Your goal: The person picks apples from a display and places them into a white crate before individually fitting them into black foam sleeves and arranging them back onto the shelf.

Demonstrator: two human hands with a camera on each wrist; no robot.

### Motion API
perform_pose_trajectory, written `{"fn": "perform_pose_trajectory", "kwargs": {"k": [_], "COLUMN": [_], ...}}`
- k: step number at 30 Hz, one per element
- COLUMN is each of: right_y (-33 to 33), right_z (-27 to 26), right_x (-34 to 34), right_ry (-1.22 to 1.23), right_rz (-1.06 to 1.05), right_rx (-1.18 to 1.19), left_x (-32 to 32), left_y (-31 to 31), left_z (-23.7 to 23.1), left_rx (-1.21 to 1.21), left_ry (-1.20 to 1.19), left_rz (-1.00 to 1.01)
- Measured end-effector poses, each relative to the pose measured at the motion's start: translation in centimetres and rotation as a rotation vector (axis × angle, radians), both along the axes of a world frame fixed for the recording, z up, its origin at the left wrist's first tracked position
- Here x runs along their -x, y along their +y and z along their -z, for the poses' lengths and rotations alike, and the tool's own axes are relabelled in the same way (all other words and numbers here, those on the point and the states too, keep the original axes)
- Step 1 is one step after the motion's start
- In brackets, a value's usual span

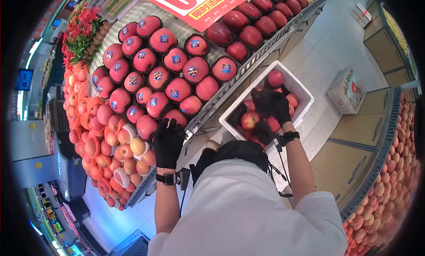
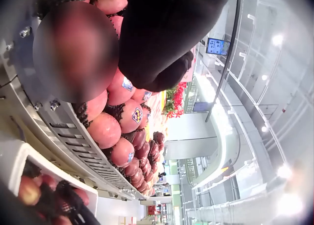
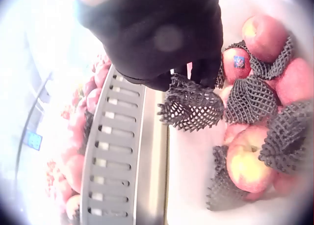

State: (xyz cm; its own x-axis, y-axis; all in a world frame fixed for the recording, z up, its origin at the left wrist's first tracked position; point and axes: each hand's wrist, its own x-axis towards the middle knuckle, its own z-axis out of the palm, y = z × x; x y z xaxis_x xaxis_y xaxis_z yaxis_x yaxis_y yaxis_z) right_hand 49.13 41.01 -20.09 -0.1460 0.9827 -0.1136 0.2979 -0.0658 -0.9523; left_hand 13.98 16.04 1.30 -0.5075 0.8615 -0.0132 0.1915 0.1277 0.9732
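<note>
Black-gloved, the left hand [image 1: 169, 143] is at the front edge of the apple display, against a red apple [image 1: 175, 117]. In the left wrist view the left hand [image 2: 169, 33] looks bent over the apples, its fingertips hidden. Over the white foam box [image 1: 305, 88], the gloved right hand [image 1: 280, 106] is palm down. The right wrist view shows the right hand [image 3: 162, 36] pinching an empty-looking black foam net [image 3: 191, 107], which hangs from its fingers beside the box's inner wall. Below are red apples [image 3: 251, 158], some partly in black nets [image 3: 251, 100].
Rows of stickered apples [image 1: 157, 77] fill the display, with a metal rail [image 1: 221, 93] along its edge. A red price sign [image 1: 195, 5] stands at the back. To the right are another box [image 1: 347, 94] and a curved fruit stand [image 1: 376, 185].
</note>
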Motion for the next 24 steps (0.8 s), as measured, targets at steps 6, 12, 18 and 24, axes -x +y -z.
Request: {"fn": "perform_pose_trajectory", "kwargs": {"k": [6, 12, 18, 24], "right_y": [0.0, -2.9, -7.0, -8.1], "right_z": [-10.6, -16.1, -20.3, -17.0], "right_x": [1.1, 6.6, 10.8, 12.9], "right_ry": [0.719, 0.513, 0.164, 0.239], "right_rz": [-0.067, -0.268, -0.437, -0.374], "right_rx": [0.356, 0.269, 0.028, -0.152], "left_x": [-3.3, -5.5, -6.7, -5.9], "left_y": [3.1, 5.5, 6.3, 5.6], "left_z": [-3.4, -4.4, -2.4, -2.6], "left_rx": [0.085, 0.140, 0.181, 0.286], "left_ry": [-0.026, -0.094, 0.207, 0.448], "left_rz": [0.266, 0.418, 0.195, 0.103]}}
